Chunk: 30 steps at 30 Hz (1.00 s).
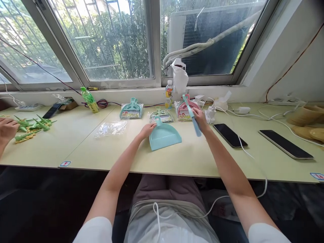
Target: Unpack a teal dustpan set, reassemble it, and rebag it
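My left hand [148,130] is closed at the handle end of a light-blue dustpan [164,136], which rests on the table in front of me. In my right hand [199,118] is a small blue hand brush [191,116], held tilted above the table with its handle up to the left. Beyond the dustpan lie wrapped dustpan-and-brush sets: a teal one [131,109], a green one [161,116] and a pink one [182,110]. Left of my left hand is a crumpled clear plastic wrapper [111,129].
A green bottle [90,100] and a clear-capped drink bottle [169,94] stand near the window sill. Two dark phones or tablets [230,135] lie at right beside white cables. Another person's hand [7,130] is at far left near green-yellow pieces [32,126].
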### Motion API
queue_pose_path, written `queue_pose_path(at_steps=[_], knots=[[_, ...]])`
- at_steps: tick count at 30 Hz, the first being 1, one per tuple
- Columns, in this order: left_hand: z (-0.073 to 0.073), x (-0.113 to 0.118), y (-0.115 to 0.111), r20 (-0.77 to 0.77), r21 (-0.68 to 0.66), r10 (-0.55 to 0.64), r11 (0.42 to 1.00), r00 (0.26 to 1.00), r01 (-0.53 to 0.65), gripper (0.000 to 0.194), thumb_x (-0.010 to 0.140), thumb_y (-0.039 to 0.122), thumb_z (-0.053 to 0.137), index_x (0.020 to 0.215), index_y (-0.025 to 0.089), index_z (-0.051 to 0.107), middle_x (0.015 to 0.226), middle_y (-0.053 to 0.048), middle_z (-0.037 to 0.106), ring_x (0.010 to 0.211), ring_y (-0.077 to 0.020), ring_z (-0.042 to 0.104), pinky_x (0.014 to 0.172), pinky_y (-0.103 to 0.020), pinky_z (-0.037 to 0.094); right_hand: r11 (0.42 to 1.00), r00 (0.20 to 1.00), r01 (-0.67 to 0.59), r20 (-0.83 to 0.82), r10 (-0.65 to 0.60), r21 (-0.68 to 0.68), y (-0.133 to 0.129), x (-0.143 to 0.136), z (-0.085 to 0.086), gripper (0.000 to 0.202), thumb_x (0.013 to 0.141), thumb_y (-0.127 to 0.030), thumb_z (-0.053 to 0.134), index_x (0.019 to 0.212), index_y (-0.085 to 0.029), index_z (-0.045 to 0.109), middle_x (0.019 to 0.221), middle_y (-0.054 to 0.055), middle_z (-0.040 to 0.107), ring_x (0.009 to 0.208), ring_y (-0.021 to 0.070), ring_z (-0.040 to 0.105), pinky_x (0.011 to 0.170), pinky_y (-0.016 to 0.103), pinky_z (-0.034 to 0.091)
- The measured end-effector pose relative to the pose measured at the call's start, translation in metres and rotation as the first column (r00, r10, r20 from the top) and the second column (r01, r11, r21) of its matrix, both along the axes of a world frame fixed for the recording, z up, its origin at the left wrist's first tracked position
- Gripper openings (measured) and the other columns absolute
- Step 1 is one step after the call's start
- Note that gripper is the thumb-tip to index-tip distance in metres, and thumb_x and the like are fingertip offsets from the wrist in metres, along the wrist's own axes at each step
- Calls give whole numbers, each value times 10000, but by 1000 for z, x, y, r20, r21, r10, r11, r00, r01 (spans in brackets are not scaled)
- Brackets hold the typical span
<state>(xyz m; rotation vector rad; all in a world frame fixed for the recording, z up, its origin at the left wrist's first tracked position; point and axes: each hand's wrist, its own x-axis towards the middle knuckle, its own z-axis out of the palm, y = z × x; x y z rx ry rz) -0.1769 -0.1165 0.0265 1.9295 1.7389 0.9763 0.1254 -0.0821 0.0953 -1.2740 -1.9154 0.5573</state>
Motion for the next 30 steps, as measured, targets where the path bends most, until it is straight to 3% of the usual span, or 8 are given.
queue_pose_path(at_steps=[3, 5, 7, 14, 18, 23, 30], knots=[[5, -19, 0, -109, -46, 12, 999, 994, -17, 301, 858, 415, 501, 749, 239, 719, 826, -75, 722, 817, -272, 639, 776, -341, 454, 984, 917, 172, 355, -180, 55, 7, 13, -8, 401, 942, -389, 364, 863, -176, 695, 985, 137, 708, 956, 277, 625, 760, 323, 414], [6, -25, 0, -168, -33, 17, 999, 986, -23, 301, 846, 428, 514, 736, 246, 726, 763, -75, 709, 780, -266, 632, 745, -329, 447, 982, 808, 188, 564, -167, 22, 8, 10, -20, 433, 944, -400, 382, 842, -153, 722, 1003, 183, 712, 958, 301, 646, 759, 343, 423], [5, -27, 0, -207, -13, 6, 1000, 978, -8, 300, 831, 449, 536, 715, 249, 727, 704, -71, 688, 748, -256, 624, 728, -318, 446, 981, 737, 195, 662, -140, -9, 7, 2, -31, 451, 943, -422, 412, 852, -130, 742, 997, 213, 711, 970, 313, 658, 763, 348, 434], [4, -28, 0, -255, -9, -30, 1000, 967, 28, 385, 890, 495, 476, 901, 220, 746, 945, -71, 663, 870, -221, 609, 813, -311, 459, 971, 693, 239, 703, -159, -17, 3, -13, -42, 330, 922, -337, 489, 975, -134, 743, 1043, 178, 713, 1017, 277, 661, 801, 318, 450], [7, -36, 0, -241, 36, 104, 995, 965, -98, 399, 951, 411, 397, 904, 221, 744, 954, -59, 672, 889, -208, 599, 804, -299, 439, 954, 706, 296, 666, -243, 34, 5, -9, -39, 340, 936, -323, 440, 991, -171, 739, 1046, 144, 716, 1003, 269, 663, 789, 319, 458], [10, -50, 0, -189, 76, 339, 941, 921, -331, 367, 943, 354, 402, 848, 213, 727, 816, -52, 684, 799, -209, 611, 674, -282, 397, 921, 711, 383, 612, -346, 75, 11, 1, -34, 379, 945, -327, 405, 980, -163, 745, 997, 163, 716, 963, 283, 672, 764, 324, 462], [11, -56, -2, -172, 74, 411, 912, 895, -404, 356, 944, 343, 391, 840, 215, 706, 768, -43, 680, 784, -216, 624, 656, -286, 381, 906, 710, 422, 604, -362, 46, 17, 13, -35, 373, 931, -307, 414, 1003, -158, 749, 1018, 172, 713, 984, 304, 668, 762, 337, 460]])
